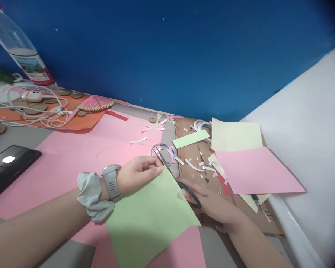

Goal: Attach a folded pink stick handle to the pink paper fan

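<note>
My left hand [138, 173], with a grey watch and a grey scrunchie on the wrist, pinches the top corner of a light green paper sheet [150, 219] and holds it up over the pink paper [80, 163] on the desk. My right hand [212, 203] grips black-handled scissors [181, 182], whose blades point up and left along the green sheet's right edge. A clear tape roll [164, 153] lies just behind the blades.
Yellow [236, 136] and pink sheets [257, 171] lie at right on brown cardboard [198, 163] strewn with paper scraps. A small green strip [190, 138] lies nearby. A water bottle [19, 48], white cables [39, 109], a pink paper fan [96, 104] and a dark phone [8, 165] sit at left. A blue wall stands behind.
</note>
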`<state>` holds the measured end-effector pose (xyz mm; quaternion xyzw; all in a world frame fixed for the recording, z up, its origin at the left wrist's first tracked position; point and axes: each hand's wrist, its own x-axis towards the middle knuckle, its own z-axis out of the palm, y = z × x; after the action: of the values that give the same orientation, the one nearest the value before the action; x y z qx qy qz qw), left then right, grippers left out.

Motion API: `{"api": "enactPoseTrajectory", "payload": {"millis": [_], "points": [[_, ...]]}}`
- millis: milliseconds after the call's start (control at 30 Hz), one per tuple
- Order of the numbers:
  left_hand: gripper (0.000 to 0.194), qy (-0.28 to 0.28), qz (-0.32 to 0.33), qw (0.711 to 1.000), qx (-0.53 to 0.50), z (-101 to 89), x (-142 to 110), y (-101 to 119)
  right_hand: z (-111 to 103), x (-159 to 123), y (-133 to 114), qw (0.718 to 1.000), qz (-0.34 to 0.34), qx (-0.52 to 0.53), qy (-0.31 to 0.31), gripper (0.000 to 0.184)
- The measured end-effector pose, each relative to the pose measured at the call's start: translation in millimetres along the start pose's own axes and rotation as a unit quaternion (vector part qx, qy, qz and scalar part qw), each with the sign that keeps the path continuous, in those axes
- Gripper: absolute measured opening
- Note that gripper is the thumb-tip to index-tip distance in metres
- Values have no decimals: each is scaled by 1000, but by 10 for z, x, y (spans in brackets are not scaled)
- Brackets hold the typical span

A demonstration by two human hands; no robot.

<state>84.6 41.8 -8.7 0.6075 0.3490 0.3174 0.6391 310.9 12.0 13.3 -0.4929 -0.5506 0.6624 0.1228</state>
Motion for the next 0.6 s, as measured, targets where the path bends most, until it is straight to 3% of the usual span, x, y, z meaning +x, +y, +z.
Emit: {"api": "enactPoseTrajectory", "payload": {"millis": [100, 233, 333, 400, 467, 533, 600], "points": [[32, 9, 5, 1000, 0, 4, 4, 5, 7, 0, -2, 998, 23, 55, -34, 24], [31, 6, 4, 1000, -4, 9, 7, -3, 32, 9, -43, 995, 46, 79, -26, 29], [29, -10, -11, 1000, -18, 9, 4, -15, 1, 35, -98, 998, 0, 50, 43, 30], [30, -11, -19, 1000, -10, 6, 2, -24, -85, 54, -116, 990, -43, -8, 135, 30], [33, -7, -19, 1000, 5, 0, 2, -33, -226, 65, -104, 956, -54, -112, 266, 29], [33, -2, -10, 1000, 9, -5, 7, -37, -395, 65, -63, 886, -24, -264, 380, 30], [30, 8, 9, 1000, 6, -7, 14, -31, -557, 59, -6, 816, 15, -358, 453, 31]]}}
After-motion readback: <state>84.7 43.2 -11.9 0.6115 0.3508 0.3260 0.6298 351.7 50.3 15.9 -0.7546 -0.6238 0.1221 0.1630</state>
